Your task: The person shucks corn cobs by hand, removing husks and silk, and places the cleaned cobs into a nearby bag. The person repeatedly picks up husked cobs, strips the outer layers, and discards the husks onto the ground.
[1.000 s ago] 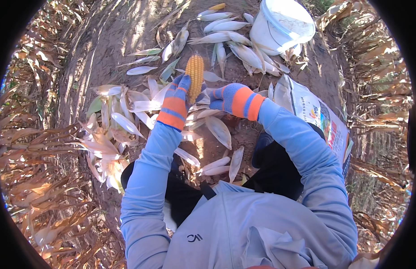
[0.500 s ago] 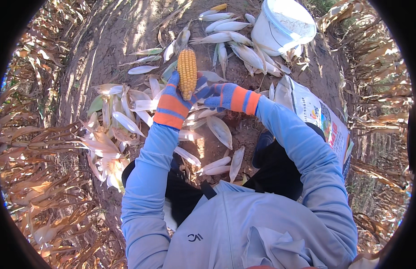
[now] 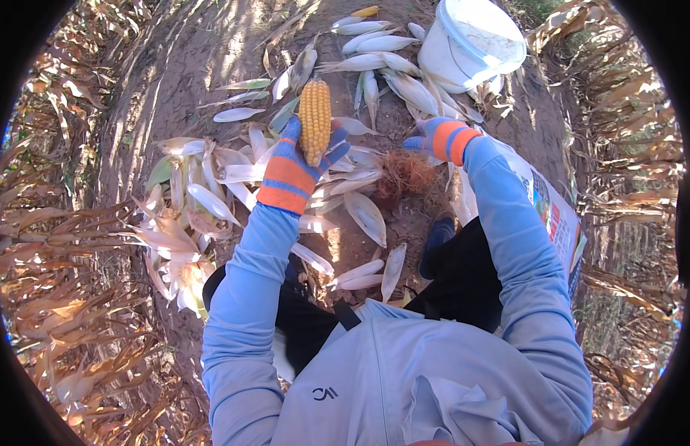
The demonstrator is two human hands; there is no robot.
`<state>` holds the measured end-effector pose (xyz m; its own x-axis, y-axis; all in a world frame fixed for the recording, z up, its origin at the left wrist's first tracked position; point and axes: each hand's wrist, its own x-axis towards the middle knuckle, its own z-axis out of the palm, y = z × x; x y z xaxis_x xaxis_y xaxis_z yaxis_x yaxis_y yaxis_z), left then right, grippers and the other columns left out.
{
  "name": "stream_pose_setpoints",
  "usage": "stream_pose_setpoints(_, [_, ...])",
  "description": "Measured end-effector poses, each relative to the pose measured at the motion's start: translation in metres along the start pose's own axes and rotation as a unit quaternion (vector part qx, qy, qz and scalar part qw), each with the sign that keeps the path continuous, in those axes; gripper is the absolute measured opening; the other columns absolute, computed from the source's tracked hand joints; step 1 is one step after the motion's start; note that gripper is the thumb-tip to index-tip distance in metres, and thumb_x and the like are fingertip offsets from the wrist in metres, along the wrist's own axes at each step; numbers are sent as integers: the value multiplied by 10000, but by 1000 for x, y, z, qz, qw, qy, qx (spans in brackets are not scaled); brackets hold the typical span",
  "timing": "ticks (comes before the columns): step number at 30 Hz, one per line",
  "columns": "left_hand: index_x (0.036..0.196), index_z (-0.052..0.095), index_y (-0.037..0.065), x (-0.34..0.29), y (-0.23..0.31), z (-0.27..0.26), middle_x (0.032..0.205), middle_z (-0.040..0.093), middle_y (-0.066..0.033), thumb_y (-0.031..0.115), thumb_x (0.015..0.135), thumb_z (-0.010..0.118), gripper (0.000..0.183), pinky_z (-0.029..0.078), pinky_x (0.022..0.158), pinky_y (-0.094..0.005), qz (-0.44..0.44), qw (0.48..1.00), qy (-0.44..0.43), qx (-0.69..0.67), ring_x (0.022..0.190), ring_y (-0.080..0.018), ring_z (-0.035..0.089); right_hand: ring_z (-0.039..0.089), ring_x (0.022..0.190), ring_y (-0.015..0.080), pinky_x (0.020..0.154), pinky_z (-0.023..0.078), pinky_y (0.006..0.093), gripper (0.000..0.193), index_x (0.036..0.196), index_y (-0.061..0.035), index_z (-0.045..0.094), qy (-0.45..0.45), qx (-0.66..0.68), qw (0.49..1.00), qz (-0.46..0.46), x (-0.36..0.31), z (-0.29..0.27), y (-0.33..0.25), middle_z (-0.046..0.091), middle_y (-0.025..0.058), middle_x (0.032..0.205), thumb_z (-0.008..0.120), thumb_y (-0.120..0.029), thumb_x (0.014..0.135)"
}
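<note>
My left hand [image 3: 296, 165], in a blue and orange knitted glove, is wrapped round the lower part of a bare yellow corn cob [image 3: 315, 123], held upright with its kernels showing. Off to the right, my right hand [image 3: 443, 139] wears a matching glove. Its fingers point left and look apart, with nothing visible in them. Just below those fingertips lies a reddish-brown tuft of corn silk [image 3: 406, 175]. Loose pale husks [image 3: 365, 217] are strewn on the soil beneath both hands.
At the far right stands a white bucket [image 3: 456, 56], beside several corn ears in husk [image 3: 410, 93]. A printed sack [image 3: 549, 204] lies by my right arm. Husks are heaped on the left [image 3: 183, 241]. Dry corn stalks [image 3: 55, 297] line both sides.
My right hand has moved away from the cob, to the right and slightly farther off, uncovering the corn silk. My left hand still holds the cob, shifted slightly right.
</note>
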<state>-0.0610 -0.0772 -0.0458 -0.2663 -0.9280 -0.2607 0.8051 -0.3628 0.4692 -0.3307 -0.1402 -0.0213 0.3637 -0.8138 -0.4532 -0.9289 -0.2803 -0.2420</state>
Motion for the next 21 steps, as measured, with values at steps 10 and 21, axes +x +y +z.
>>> stream_pose_setpoints(10, [1184, 464, 6, -1, -8, -6, 1055, 566, -197, 357, 900, 466, 452, 500, 811, -452, -16, 997, -25, 67, 882, -294, 604, 594, 798, 302, 733, 445, 377, 320, 971, -65, 621, 70, 51, 996, 9, -8, -13, -5, 631, 149, 830, 567, -344, 823])
stream_pose_setpoints(21, [1203, 445, 0, -9, -13, 8, 1070, 559, -220, 331, 890, 495, 458, 512, 802, -439, -21, 995, -35, 96, 847, -283, 612, 584, 684, 257, 661, 450, 348, 298, 896, -47, 590, 57, 122, 991, 8, -11, -25, -31, 619, 117, 744, 593, -335, 821])
